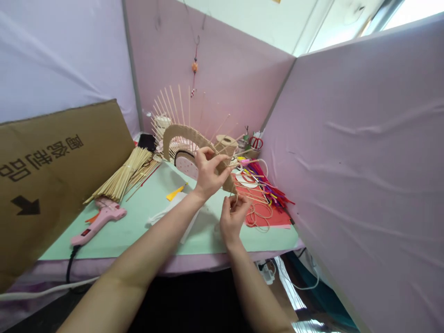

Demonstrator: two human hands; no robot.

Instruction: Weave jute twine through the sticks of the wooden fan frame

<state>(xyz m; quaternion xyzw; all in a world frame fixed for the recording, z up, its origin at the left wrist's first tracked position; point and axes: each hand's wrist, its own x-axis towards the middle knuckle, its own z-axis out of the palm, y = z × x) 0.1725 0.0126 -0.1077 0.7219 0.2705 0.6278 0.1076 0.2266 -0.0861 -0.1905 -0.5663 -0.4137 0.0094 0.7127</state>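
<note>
My left hand (210, 175) grips a curved cardboard arch (183, 132) near its right end, thumb and fingers closed on the band. Thin wooden sticks (180, 104) fan outward from the arch's outer edge. Just below, at the arch's lower tip, my right hand (233, 217) is closed in a pinch on thin tan twine (258, 217). Loops of that twine trail to the right over red sheets (277, 217). The fingertips of my right hand partly hide where twine and cardboard meet.
On the left lie a bundle of wooden sticks (126, 173) and a pink glue gun (99, 224) beside a large cardboard sheet (52, 185). Colourful pipe cleaners (274, 187), a twine roll (227, 144) and red-handled scissors (255, 142) are at the right rear. Fabric-covered panels (364, 152) enclose the table.
</note>
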